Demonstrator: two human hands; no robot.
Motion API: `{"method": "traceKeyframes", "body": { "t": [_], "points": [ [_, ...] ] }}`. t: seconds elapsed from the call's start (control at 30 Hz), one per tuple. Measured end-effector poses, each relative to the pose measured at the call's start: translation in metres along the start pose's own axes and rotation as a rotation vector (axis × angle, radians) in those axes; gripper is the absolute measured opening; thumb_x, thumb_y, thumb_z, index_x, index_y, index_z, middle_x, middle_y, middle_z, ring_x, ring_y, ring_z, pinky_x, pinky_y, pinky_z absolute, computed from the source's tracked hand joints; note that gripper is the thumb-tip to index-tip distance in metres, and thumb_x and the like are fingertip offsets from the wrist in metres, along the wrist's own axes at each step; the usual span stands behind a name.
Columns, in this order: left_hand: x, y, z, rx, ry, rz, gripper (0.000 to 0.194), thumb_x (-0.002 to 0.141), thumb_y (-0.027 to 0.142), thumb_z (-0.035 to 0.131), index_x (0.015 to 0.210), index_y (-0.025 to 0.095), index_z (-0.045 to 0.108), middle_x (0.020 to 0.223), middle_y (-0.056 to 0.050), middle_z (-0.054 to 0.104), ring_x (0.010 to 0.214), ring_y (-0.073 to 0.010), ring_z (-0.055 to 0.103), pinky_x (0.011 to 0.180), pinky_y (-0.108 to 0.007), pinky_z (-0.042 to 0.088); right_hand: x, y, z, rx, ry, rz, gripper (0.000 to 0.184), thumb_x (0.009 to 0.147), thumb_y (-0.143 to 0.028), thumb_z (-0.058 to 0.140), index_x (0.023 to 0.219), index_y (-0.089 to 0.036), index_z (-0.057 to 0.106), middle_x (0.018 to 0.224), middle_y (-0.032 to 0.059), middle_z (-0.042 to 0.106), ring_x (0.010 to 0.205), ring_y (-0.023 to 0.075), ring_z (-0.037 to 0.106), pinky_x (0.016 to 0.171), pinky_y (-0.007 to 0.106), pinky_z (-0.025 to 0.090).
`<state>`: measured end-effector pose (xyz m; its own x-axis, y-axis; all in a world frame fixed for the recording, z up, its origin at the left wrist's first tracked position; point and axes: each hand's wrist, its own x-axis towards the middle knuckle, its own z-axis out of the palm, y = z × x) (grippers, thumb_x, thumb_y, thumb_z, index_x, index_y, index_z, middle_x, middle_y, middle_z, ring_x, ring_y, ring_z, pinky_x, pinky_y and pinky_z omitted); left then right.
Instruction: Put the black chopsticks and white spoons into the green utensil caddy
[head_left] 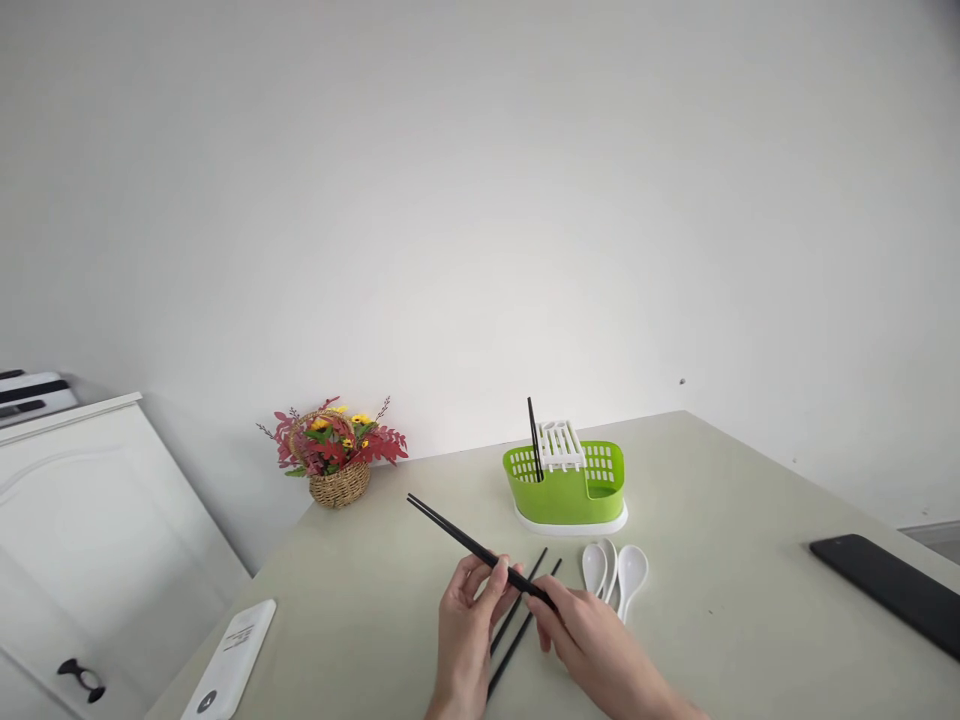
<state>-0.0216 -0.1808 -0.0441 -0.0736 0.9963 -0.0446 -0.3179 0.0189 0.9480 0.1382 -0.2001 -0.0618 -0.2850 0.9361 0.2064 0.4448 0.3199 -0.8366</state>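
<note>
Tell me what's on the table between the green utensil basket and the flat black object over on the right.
Nothing: in the head view, only bare tabletop shows between the green basket and the black object.

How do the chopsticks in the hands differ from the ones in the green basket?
The held chopsticks slant low across both hands; the basket chopsticks stand nearly upright. The held chopsticks show most of their length, while the basket hides the lower ends of the basket chopsticks. Both are black.
</note>
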Motion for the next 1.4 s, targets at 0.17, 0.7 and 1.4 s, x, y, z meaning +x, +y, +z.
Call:
{"method": "traceKeyframes", "body": {
  "t": [0.17,0.7,1.4],
  "points": [
    [0.000,0.005,-0.020,0.016,0.032,-0.036,0.038,0.071,0.040,0.092,0.096,0.016,0.077,0.102,-0.009,0.078,0.109,-0.0227,0.072,0.094,-0.025,0.060,0.005,-0.005,0.001,0.115,-0.006,0.015,0.045,0.104,-0.051,0.030,0.071,-0.025,0.048,0.063,-0.0020,0.060,0.062,0.0157,0.055,0.067,0.027,0.039],
    [0.051,0.056,-0.047,-0.052,0.149,0.038,0.019,0.082,0.025,0.084,0.095,0.013,0.078,0.106,-0.011,0.079,0.102,-0.0207,0.076,0.095,-0.028,0.063,0.017,-0.002,-0.017,0.178,0.013,-0.013,0.046,0.103,-0.053,0.038,0.071,-0.022,0.050,0.062,-0.0051,0.046,0.058,0.0117,0.038,0.057,0.025,0.031],
    [0.243,0.065,0.086,0.511,-0.106,0.523,0.035,0.069,0.044,0.088,0.080,0.013,0.075,0.083,-0.011,0.080,0.078,-0.0272,0.078,0.079,-0.044,0.066,-0.042,0.154,-0.087,-0.022,0.353,0.274,0.049,0.096,-0.062,0.038,0.085,-0.025,0.068,0.063,-0.0011,0.060,0.062,0.0199,0.060,0.065,0.031,0.047]
  ]
}}
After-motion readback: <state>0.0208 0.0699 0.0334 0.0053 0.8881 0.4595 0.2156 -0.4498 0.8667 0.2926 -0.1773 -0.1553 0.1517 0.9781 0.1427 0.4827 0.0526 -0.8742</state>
